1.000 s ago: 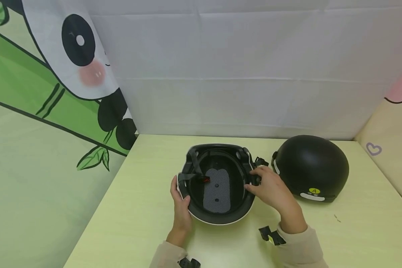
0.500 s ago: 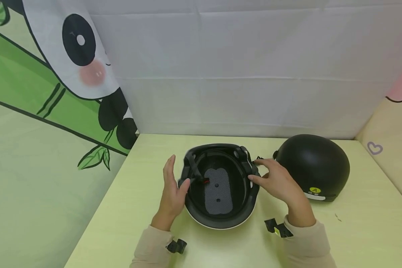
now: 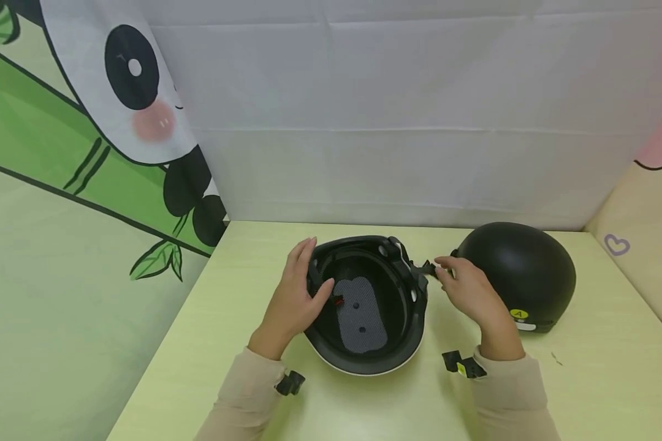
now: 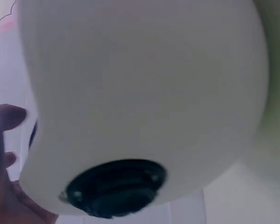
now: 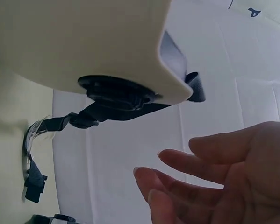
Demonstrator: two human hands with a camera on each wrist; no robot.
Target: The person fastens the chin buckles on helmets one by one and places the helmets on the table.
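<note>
An upturned helmet (image 3: 364, 306), white outside and black inside with a grey pad, lies in the middle of the table. My left hand (image 3: 295, 294) lies against its left rim with fingers straight and the thumb reaching inside near a red-tipped strap. My right hand (image 3: 466, 288) hovers at the helmet's right side, fingertips by a black strap buckle (image 3: 427, 268). In the right wrist view the fingers (image 5: 200, 163) are spread with nothing between them, below the white shell (image 5: 74, 42) and its black dial (image 5: 116, 91). The white shell (image 4: 140, 93) fills the left wrist view.
A second black helmet (image 3: 521, 272) sits dome-up just right of my right hand. The pale green table (image 3: 596, 380) is boxed in by a panda-print wall on the left and a white cloth wall behind. Black clips sit at both sleeves.
My left hand has let go of the helmet's near-left rim and moved up along its left side. My right hand has moved from the right rim out to the strap buckle.
</note>
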